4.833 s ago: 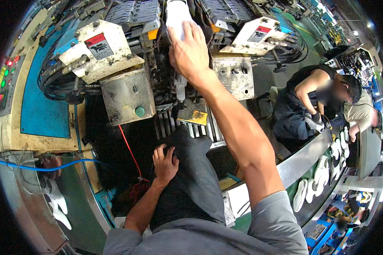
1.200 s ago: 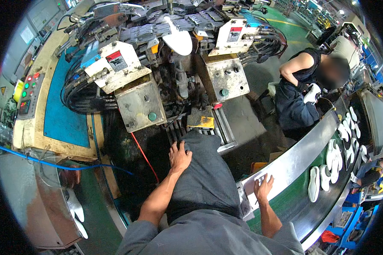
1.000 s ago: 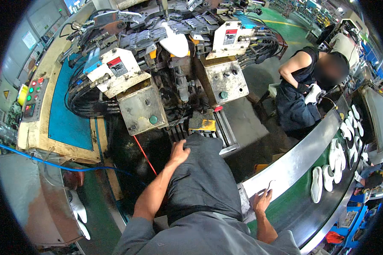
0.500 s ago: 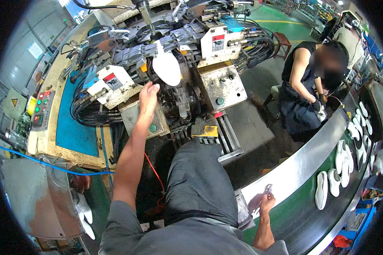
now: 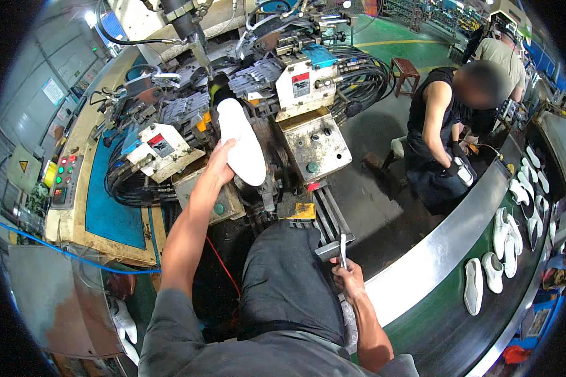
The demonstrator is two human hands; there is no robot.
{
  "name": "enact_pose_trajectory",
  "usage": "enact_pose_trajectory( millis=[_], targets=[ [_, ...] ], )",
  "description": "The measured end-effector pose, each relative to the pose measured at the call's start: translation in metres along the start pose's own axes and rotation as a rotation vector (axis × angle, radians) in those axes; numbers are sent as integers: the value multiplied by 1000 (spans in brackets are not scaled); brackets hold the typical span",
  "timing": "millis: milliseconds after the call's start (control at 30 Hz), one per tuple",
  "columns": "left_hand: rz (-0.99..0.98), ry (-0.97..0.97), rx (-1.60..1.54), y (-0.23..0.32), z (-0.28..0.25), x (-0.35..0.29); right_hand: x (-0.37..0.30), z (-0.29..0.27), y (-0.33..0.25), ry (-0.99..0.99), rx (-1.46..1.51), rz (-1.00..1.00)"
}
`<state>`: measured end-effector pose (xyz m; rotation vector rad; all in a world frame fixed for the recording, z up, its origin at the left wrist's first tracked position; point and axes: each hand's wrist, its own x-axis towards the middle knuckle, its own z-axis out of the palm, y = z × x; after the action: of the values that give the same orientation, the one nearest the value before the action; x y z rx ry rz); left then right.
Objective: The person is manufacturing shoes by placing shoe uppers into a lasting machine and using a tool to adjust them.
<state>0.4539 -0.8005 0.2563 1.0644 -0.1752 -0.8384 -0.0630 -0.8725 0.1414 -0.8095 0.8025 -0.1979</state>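
Observation:
A white shoe (image 5: 244, 144) is tilted toe down in front of the machine (image 5: 226, 75), its pale underside facing me. Its upper end meets a dark part below the machine's central rod. My left hand (image 5: 221, 164) is closed around the shoe's left edge, with the fingers partly hidden behind it. Over my right thigh, my right hand (image 5: 349, 278) is closed on a slim metal tool (image 5: 343, 250) that points upward. The exact kind of this tool cannot be made out.
Several white shoes lie on the green conveyor (image 5: 434, 320) at the right, behind a shiny metal rail (image 5: 421, 264). A co-worker (image 5: 443, 125) sits beyond it, handling a shoe. At the left stands a button panel (image 5: 65, 180). Hoses flank the machine.
My left hand now grips the shoe, which has tilted and come lower toward me. My right hand has moved up and left from the rail with the metal tool.

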Motion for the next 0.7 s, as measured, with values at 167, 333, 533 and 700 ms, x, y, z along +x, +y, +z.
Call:
enact_pose_trajectory(
  millis=[167, 333, 533, 700],
  targets=[
    [221, -95, 212, -2, 46, -122, -10, -13, 23, 177, -531, -302],
    [282, -93, 369, -80, 37, -222, -28, -10, 12, 200, -940, -415],
    [-32, 86, 434, -224, -1, -294, -24, 29, -41, -22, -1525, -654],
    [-20, 197, 631, -305, -29, -317, -17, 113, -84, -92, -1451, -995]
  ],
)
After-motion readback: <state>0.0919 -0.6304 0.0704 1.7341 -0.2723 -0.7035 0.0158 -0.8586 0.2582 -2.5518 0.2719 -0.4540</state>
